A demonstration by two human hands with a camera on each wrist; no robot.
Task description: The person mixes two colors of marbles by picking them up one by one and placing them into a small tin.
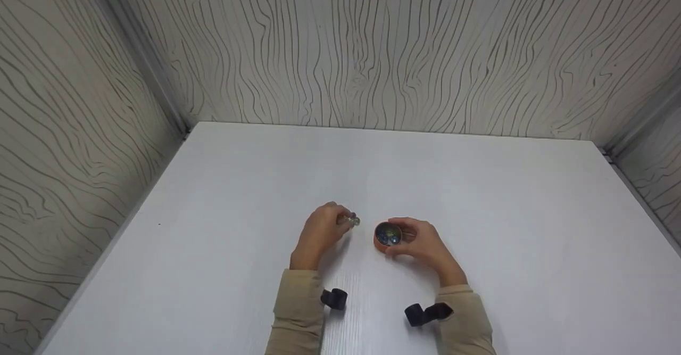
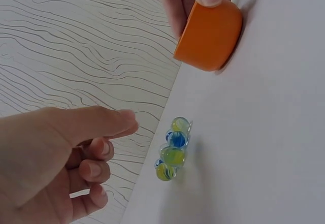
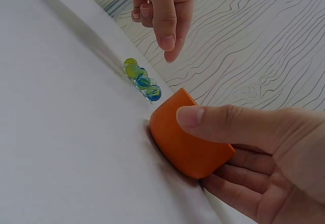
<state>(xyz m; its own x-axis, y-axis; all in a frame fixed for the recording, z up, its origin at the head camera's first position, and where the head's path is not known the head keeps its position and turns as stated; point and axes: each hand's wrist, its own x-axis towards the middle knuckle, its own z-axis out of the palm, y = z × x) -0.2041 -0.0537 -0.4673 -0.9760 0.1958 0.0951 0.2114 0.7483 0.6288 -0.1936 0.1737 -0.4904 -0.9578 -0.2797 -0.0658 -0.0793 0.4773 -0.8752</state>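
Note:
An orange cup (image 1: 379,246) rests on the white table, and my right hand (image 1: 423,242) grips its side between thumb and fingers. Blue and yellow-green glass marbles (image 1: 389,232) lie inside the cup. Left of it stands a small cluster of clear marbles (image 2: 172,155) with blue and yellow swirls, on something transparent with a beaded edge. Close beside this cluster is my left hand (image 1: 322,232), thumb and forefinger drawn near each other, the other fingers loosely curled. Both wrist views show a gap between those fingertips (image 3: 167,43) and the marbles. I see nothing held there.
The white table (image 1: 255,184) extends around both hands. Wood-patterned panels (image 1: 351,51) rise behind it and at the sides. Black wrist-camera mounts (image 1: 334,298) jut inward from both tan sleeves (image 1: 298,312).

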